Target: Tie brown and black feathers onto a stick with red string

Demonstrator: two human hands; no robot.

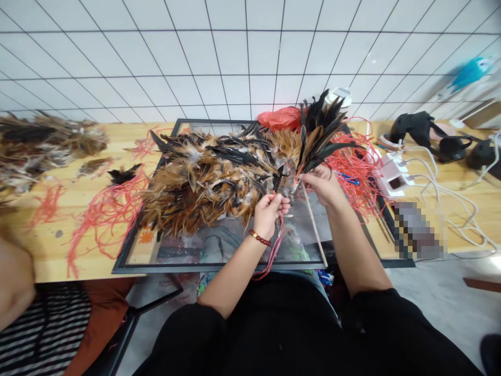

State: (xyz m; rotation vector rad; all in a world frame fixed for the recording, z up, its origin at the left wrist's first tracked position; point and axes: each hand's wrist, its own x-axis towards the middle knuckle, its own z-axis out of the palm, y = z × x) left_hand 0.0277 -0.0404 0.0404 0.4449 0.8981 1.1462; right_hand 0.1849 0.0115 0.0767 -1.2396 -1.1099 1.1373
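My right hand [324, 187] is closed round the upper part of a thin pale stick [314, 224], which slants down toward the table's front edge. Long dark and brown feathers [319, 146] fan out from the stick's top, just above my fingers. To the left of it, my left hand [273, 211] pinches pink string [276, 248], whose loose length hangs below the wrist. A small dark feather [278, 179] stands right above those fingers; whether they hold it too, I cannot tell. A big heap of brown and black feathers [207, 183] lies beside my left hand.
A black-framed glass panel [183, 269] lies on the wooden table [94, 219]. Tangled pink string [352, 167], a red plastic bag [279, 119] and a white power strip [391, 175] with cables are around. Another person's arm [15, 277] is at left, near more feathers [47, 141].
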